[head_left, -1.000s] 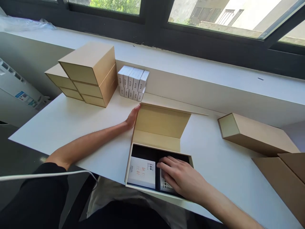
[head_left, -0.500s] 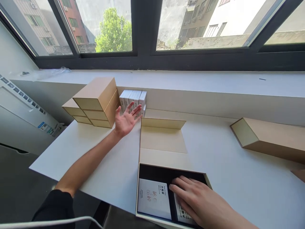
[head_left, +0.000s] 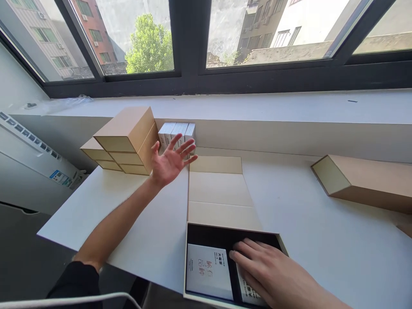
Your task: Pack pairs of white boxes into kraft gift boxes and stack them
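My left hand (head_left: 169, 163) is raised over the table, palm up with its fingers spread, and holds nothing. Just behind it stands a row of small white boxes (head_left: 189, 128). Below and to the right of it, the opened lid (head_left: 222, 189) of a beige gift box (head_left: 186, 266) lies folded back. Inside that gift box, a white printed box (head_left: 207, 274) fills the left compartment of the black insert. My right hand (head_left: 267, 266) is bent over a second white printed box (head_left: 247, 288) in the right compartment, partly hiding it; its fingertips reach down into the insert.
Several closed beige boxes (head_left: 125, 128) are stacked at the back left. Another long beige box (head_left: 370, 180) lies at the right. The windowsill (head_left: 257, 107) runs behind the white table (head_left: 154, 240), and a white cable (head_left: 80, 299) crosses the lower left.
The lid's end flap has dropped from standing up to lying flatter. My left hand has its fingers spread a little wider. My right hand stays over the white box.
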